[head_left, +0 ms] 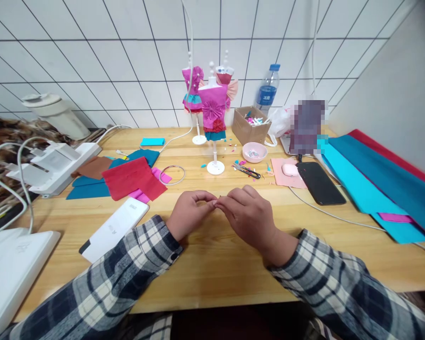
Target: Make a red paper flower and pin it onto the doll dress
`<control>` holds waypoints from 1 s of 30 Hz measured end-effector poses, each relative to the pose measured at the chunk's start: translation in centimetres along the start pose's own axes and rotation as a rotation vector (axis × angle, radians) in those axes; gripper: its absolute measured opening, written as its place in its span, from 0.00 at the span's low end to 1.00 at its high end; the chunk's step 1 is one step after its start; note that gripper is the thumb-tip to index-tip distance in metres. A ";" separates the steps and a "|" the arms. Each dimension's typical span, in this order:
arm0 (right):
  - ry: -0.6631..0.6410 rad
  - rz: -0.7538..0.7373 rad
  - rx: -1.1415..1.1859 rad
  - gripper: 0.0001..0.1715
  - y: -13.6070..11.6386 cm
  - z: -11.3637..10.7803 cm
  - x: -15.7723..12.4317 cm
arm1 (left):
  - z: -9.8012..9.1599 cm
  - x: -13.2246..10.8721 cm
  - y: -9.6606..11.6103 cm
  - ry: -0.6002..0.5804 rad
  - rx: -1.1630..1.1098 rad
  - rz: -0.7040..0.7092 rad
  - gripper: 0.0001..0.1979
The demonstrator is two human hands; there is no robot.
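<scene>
My left hand (194,211) and my right hand (250,218) meet over the middle of the wooden table, fingertips pinched together. Whatever lies between the fingertips is too small or hidden to name. Just beyond them stands a white mini mannequin (215,167) wearing a magenta paper dress (216,99) with a pleated rosette, a red flower and a teal hem. Two more dressed mannequins stand behind it, one in a magenta, blue and red dress (192,89). Black-handled thread snips (247,171) lie beyond my right hand, near a pink bowl (255,152) of small shiny pieces.
Red crepe paper (134,178), a metal ring (172,174) and a white box (115,230) lie left, near a power strip (63,167). Rightward are a black phone (320,183), a pink earphone case (290,169) and blue paper sheets (382,165). A cardboard box (250,130) and bottle (268,89) stand behind.
</scene>
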State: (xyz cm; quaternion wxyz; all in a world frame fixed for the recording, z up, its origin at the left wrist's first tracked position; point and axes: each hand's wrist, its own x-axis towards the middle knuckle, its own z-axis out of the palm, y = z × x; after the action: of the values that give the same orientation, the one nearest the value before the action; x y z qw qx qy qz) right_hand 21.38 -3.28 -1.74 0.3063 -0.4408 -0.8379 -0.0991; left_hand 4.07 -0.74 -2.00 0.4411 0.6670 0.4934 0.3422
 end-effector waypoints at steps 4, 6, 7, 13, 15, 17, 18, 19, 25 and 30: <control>0.042 -0.131 -0.088 0.11 0.2 -0.6 -0.1 | 0.4 -0.3 -0.1 -0.031 -0.547 -0.200 0.07; 0.076 -0.112 -0.057 0.11 0.5 -0.7 -0.1 | 0.4 -0.2 -0.1 -0.011 -0.685 -0.229 0.06; 0.092 -0.069 -0.018 0.09 0.6 -0.6 0.0 | 0.2 -0.2 -0.1 0.001 -0.716 -0.231 0.06; -0.053 0.440 0.652 0.17 0.6 0.5 0.7 | -0.5 -0.1 0.1 0.066 -0.490 -0.169 0.08; -0.144 0.571 0.871 0.22 0.6 0.9 1.0 | -0.4 -0.2 0.1 0.038 -0.446 -0.159 0.09; -0.177 0.640 0.991 0.18 0.7 1.3 1.1 | -0.3 -0.3 0.2 -0.010 -0.421 -0.155 0.10; -0.184 0.664 1.026 0.16 0.9 1.4 1.1 | -0.2 -0.3 0.3 -0.029 -0.406 -0.156 0.11; -0.194 0.690 1.054 0.15 1.0 1.4 1.1 | -0.2 -0.4 0.3 -0.044 -0.384 -0.158 0.11; -0.300 0.681 1.186 0.16 1.8 1.3 0.9 | -0.7 -0.2 0.1 -0.189 -0.403 -0.193 0.10; -0.278 0.647 1.174 0.14 1.4 0.7 1.1 | -1.4 0.2 -0.2 -0.225 -0.697 -0.223 0.09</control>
State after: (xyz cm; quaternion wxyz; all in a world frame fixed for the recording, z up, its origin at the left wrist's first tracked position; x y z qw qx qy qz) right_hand 21.74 -1.42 -1.82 0.3983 -0.4385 -0.6105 0.5257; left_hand 2.83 -0.17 -1.62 0.7273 0.4526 0.3654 0.3642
